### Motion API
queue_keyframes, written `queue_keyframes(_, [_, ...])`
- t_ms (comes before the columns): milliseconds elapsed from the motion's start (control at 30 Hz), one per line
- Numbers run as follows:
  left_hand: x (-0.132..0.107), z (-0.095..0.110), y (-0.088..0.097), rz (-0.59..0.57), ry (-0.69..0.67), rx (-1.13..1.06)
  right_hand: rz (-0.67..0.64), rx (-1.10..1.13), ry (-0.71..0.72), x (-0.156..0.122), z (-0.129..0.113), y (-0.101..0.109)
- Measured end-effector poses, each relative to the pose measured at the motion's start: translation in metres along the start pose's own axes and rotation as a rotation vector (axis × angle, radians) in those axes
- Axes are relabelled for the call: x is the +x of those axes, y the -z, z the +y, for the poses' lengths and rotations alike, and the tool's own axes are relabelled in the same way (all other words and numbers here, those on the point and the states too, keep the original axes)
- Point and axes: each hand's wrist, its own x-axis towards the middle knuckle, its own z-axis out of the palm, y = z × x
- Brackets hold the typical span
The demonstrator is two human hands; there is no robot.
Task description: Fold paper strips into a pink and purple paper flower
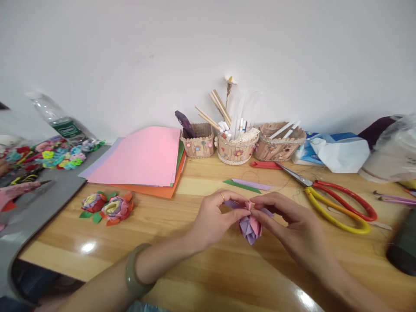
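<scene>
Fingertips of your left hand (212, 219) and right hand (294, 227) were pinched close together around the narrow pink top of the pink-and-purple folded paper (250, 229), its pleated body hanging below your thumbs, over the wooden table (201, 277). Just beyond your hands lay a green strip (242, 186) and a purple strip (252, 184). To your right, the open scissors (308, 182) lay with red and yellow handles; to your left sat two paper flowers (115, 209), near a stack of coloured paper (139, 156).
</scene>
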Motion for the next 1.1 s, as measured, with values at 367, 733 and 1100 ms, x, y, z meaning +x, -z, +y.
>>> queue_keyframes(367, [-0.003, 0.001, 0.0, 0.167, -0.459, 0.319, 0.1, -0.299, 0.472, -0.009, 0.007, -0.001])
queue_keyframes(733, [-0.002, -0.001, 0.002, 0.181, -0.762, 0.488, 0.211, -0.525, 0.646, -0.013, 0.013, -0.001])
queue_keyframes(1100, [-0.003, -0.005, 0.002, 0.105, -0.801, 0.46, 0.224, -0.674, 0.755, -0.023, 0.024, 0.003])
